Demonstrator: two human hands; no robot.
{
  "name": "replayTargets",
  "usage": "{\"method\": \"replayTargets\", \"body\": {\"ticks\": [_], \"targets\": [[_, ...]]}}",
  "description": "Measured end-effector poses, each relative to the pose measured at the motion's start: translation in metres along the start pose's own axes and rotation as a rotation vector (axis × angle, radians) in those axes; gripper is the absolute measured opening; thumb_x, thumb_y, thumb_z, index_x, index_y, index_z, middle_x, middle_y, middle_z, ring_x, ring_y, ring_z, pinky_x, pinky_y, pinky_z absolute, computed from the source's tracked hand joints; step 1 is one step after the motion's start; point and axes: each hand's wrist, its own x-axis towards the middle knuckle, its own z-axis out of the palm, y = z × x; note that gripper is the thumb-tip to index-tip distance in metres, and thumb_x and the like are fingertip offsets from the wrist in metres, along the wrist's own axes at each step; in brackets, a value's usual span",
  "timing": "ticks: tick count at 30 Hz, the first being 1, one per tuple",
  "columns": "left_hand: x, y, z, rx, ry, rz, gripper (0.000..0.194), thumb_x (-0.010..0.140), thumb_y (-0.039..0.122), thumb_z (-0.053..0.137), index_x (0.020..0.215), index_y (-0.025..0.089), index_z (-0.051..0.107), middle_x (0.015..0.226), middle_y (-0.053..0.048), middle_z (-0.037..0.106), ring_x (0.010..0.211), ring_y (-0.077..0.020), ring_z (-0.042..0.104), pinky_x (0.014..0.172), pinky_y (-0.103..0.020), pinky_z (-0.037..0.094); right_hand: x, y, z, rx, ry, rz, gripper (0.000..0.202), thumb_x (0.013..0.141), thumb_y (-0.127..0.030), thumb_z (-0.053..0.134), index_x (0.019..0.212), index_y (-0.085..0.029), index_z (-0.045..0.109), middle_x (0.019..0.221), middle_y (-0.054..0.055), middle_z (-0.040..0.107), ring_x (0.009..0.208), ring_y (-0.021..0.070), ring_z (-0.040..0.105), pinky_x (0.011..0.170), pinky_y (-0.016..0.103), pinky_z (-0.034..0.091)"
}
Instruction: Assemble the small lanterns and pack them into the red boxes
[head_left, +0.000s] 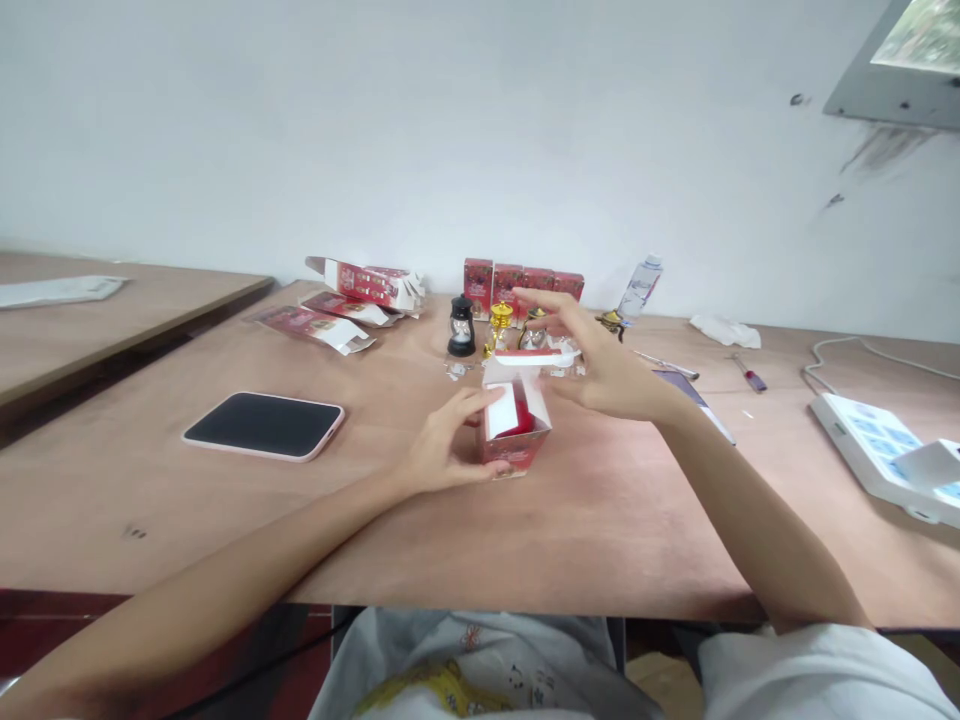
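Note:
A small red carton [517, 456] stands on the table in front of me with its top flaps raised. Something red shows inside, beside a white flap. My left hand [442, 445] grips the carton's left side, thumb at the front and fingers along the flap. Over the carton's right rear edge, my right hand [600, 365] has its fingers stretched and apart, close to the lifted lid flap; whether the thumb touches it I cannot tell. Just behind are a black mini lantern [461, 330] and a gold mini lantern [500, 322]. Another small lantern [533, 335] is partly hidden by my right hand.
Several closed red boxes [478, 282] line the wall. Flattened cartons [322, 325] lie back left, and a phone [262, 425] nearer left. Rightward are a bottle [642, 285], a tissue [725, 331], a screwdriver [750, 375] and a white power strip [874, 440] with its cable.

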Motion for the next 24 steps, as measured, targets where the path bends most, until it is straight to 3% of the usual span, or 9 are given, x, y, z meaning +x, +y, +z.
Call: {"method": "replayTargets", "body": {"ticks": [5,11,16,19,24], "targets": [[0.004,0.000,-0.005,-0.025,-0.005,0.030,0.068,0.067,0.032,0.077,0.126,0.028,0.043,0.115,-0.007,0.055,0.099,-0.0232,0.060,0.074,-0.036,0.059,0.001,0.001,0.011,0.099,-0.076,0.044,0.054,0.084,-0.033,0.062,0.134,-0.025,0.043,0.135,0.008,0.053,0.120,0.0248,0.053,0.097,0.040,0.047],[0.004,-0.004,-0.006,-0.018,-0.004,-0.053,0.071,0.071,0.030,0.074,0.131,0.024,0.036,0.108,-0.007,0.061,0.092,-0.0232,0.064,0.074,-0.038,0.057,0.000,-0.006,0.017,0.042,-0.263,-0.001,0.038,0.098,-0.032,0.038,0.133,-0.026,0.048,0.134,0.006,0.056,0.121,0.0196,0.054,0.102,0.038,0.043],[0.004,-0.005,-0.001,-0.134,0.057,-0.056,0.092,0.071,0.030,0.076,0.137,0.028,0.012,0.133,-0.015,0.046,0.107,-0.0260,0.062,0.079,-0.039,0.057,0.000,0.002,0.023,-0.044,-0.290,-0.072,0.042,0.100,-0.033,0.028,0.141,-0.028,0.039,0.142,0.004,0.048,0.130,0.0178,0.045,0.109,0.041,0.037],[0.005,-0.004,-0.001,-0.173,0.052,-0.126,0.096,0.071,0.031,0.076,0.139,0.030,0.008,0.137,-0.016,0.043,0.111,-0.0276,0.060,0.083,-0.043,0.057,-0.002,0.007,0.029,-0.145,-0.315,-0.074,0.044,0.099,-0.038,0.030,0.140,-0.028,0.040,0.147,0.005,0.042,0.131,0.0218,0.043,0.108,0.045,0.037],[0.008,-0.005,-0.005,-0.233,-0.027,-0.165,0.096,0.069,0.034,0.078,0.140,0.031,0.013,0.142,-0.016,0.040,0.123,-0.0313,0.051,0.095,-0.051,0.050,-0.007,0.007,0.036,-0.254,-0.323,-0.042,0.052,0.092,-0.046,0.047,0.141,-0.030,0.039,0.146,0.011,0.039,0.126,0.0293,0.047,0.100,0.050,0.043]]}}
